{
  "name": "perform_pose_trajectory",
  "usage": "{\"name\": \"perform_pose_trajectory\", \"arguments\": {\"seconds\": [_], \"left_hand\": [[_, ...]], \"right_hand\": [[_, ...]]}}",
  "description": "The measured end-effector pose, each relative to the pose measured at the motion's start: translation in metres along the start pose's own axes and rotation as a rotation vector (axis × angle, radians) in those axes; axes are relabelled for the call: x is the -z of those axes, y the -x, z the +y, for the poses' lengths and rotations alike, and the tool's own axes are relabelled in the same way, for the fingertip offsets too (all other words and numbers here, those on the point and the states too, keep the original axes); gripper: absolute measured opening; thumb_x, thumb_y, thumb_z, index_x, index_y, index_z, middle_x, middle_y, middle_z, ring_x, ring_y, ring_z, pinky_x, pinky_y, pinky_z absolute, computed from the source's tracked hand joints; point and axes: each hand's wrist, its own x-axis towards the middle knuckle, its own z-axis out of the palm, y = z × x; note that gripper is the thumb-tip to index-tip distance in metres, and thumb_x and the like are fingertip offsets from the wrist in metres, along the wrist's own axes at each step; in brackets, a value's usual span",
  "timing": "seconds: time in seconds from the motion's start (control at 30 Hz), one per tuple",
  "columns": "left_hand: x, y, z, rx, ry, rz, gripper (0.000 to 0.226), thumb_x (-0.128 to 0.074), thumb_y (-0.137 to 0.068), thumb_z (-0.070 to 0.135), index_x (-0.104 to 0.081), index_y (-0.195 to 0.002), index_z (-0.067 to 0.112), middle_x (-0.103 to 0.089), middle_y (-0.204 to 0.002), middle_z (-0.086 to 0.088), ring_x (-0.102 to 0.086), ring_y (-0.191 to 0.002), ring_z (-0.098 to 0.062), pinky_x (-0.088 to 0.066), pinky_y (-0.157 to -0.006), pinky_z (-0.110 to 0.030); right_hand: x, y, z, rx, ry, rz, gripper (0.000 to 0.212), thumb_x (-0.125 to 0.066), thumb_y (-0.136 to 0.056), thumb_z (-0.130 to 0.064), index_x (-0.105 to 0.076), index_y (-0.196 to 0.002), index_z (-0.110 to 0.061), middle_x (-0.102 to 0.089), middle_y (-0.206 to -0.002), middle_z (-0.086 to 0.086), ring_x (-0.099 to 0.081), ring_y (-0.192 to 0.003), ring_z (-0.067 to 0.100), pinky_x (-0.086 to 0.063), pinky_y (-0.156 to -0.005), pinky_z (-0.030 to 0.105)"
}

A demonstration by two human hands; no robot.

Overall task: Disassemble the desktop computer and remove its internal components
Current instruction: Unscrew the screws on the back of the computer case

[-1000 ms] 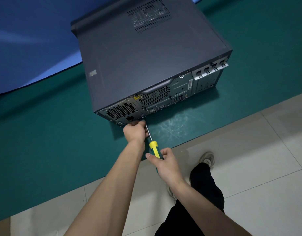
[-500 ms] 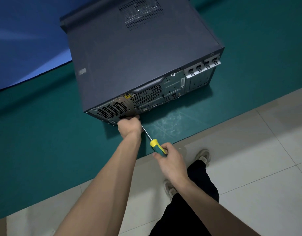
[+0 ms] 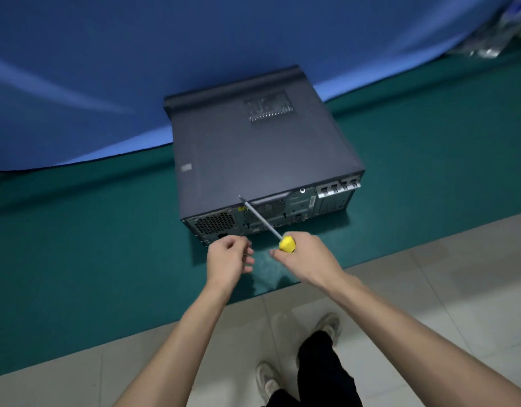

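Before the computer (image 3: 259, 160) — right hand (image 3: 307, 258) grips the screwdriver (image 3: 265, 221).

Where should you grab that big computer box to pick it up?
Probably by the computer case's two long side edges, one hand coming in from the left, one from the right. It lies flat on the green mat, wide and smooth-topped, with no handle showing.

The computer case (image 3: 253, 160) before me was dark grey, its vents perforated in fine mesh. My screwdriver (image 3: 287, 243) had a yellow handle and silver shaft. The mat (image 3: 77, 245) was teal, the backdrop (image 3: 135, 69) blue, the floor tiles (image 3: 429, 289) pale grey.
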Motion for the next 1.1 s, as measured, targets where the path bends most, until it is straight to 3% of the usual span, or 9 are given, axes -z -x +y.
{"name": "perform_pose_trajectory", "arguments": {"seconds": [0.13, 0.27, 0.4, 0.5, 0.63, 0.7, 0.77, 0.93, 1.1], "left_hand": [[0.005, 0.019, 0.043, -0.399, -0.368, -0.134, 0.018, -0.057, -0.089, 0.014, -0.067, -0.075, 0.014, -0.066, -0.068, -0.003, -0.058, -0.059, -0.018, -0.048, -0.062, -0.033], [0.0, 0.03, 0.085, -0.795, -0.732, -0.142, 0.017, -0.055, -0.091, 0.023, -0.07, -0.091, 0.017, -0.067, -0.081, 0.001, -0.058, -0.077, -0.022, -0.047, -0.071, -0.036], [-0.017, 0.031, 0.122, -1.024, -0.769, -0.128, 0.018, -0.054, -0.092, 0.024, -0.07, -0.091, 0.016, -0.065, -0.08, 0.002, -0.058, -0.077, -0.02, -0.046, -0.068, -0.035], [-0.038, 0.026, 0.142, -1.111, -0.808, -0.142, 0.018, -0.054, -0.093, 0.028, -0.07, -0.089, 0.018, -0.065, -0.079, 0.004, -0.058, -0.074, -0.019, -0.043, -0.063, -0.031], [-0.071, 0.011, 0.161, -1.098, -0.816, -0.161, 0.015, -0.056, -0.091, 0.03, -0.069, -0.093, 0.024, -0.066, -0.083, 0.009, -0.054, -0.073, -0.011, -0.04, -0.063, -0.026], [-0.09, -0.002, 0.168, -1.018, -0.78, -0.181, 0.018, -0.056, -0.088, 0.029, -0.068, -0.101, 0.027, -0.067, -0.09, 0.013, -0.051, -0.074, -0.004, -0.041, -0.067, -0.024], [-0.113, -0.019, 0.174, -0.884, -0.78, -0.169, 0.02, -0.052, -0.088, 0.03, -0.067, -0.102, 0.026, -0.068, -0.095, 0.012, -0.058, -0.082, -0.008, -0.046, -0.074, -0.027], [-0.166, -0.077, 0.176, -0.57, -0.851, 0.015, 0.025, -0.045, -0.093, 0.029, -0.065, -0.087, 0.015, -0.068, -0.089, 0.0, -0.062, -0.088, -0.025, -0.044, -0.072, -0.031], [-0.203, -0.114, 0.153, -0.605, -1.014, 0.209, 0.021, -0.043, -0.092, 0.025, -0.048, -0.075, 0.014, -0.059, -0.084, 0.0, -0.054, -0.081, -0.021, -0.035, -0.06, -0.03]], "right_hand": [[0.035, 0.011, -0.036, 0.077, -0.272, 0.072, 0.027, -0.065, -0.083, -0.037, -0.061, -0.069, -0.015, -0.048, -0.04, -0.007, -0.045, -0.038, 0.015, -0.038, -0.043, 0.023], [0.073, 0.018, -0.062, 0.106, -0.362, 0.128, 0.027, -0.064, -0.086, -0.027, -0.058, -0.061, -0.017, -0.046, -0.039, -0.004, -0.045, -0.033, 0.016, -0.035, -0.042, 0.022], [0.112, 0.02, -0.069, 0.133, -0.328, 0.164, 0.031, -0.064, -0.086, -0.023, -0.055, -0.057, -0.017, -0.047, -0.042, 0.001, -0.045, -0.034, 0.016, -0.036, -0.041, 0.021], [0.139, 0.015, -0.064, 0.128, -0.418, 0.171, 0.023, -0.063, -0.087, -0.017, -0.062, -0.064, -0.013, -0.049, -0.046, 0.004, -0.043, -0.035, 0.016, -0.035, -0.041, 0.02], [0.169, -0.008, -0.049, 0.081, -0.575, 0.162, 0.014, -0.065, -0.086, -0.01, -0.065, -0.072, -0.008, -0.05, -0.048, 0.003, -0.041, -0.036, 0.016, -0.036, -0.04, 0.021], [0.183, -0.025, -0.036, 0.049, -0.61, 0.205, 0.012, -0.066, -0.085, -0.009, -0.066, -0.073, -0.007, -0.05, -0.047, 0.003, -0.04, -0.036, 0.015, -0.036, -0.039, 0.021], [0.197, -0.044, -0.019, 0.014, -0.62, 0.272, 0.013, -0.068, -0.084, -0.009, -0.065, -0.071, -0.008, -0.049, -0.045, 0.002, -0.04, -0.036, 0.015, -0.036, -0.039, 0.021], [0.229, -0.105, 0.034, -0.061, -0.584, 0.344, 0.014, -0.067, -0.082, -0.009, -0.065, -0.069, -0.009, -0.05, -0.044, -0.001, -0.043, -0.035, 0.013, -0.037, -0.038, 0.02], [0.223, -0.179, 0.074, -0.131, -0.534, 0.319, 0.022, -0.065, -0.082, -0.009, -0.063, -0.062, -0.017, -0.052, -0.043, -0.006, -0.045, -0.037, 0.011, -0.041, -0.044, 0.024]]}}
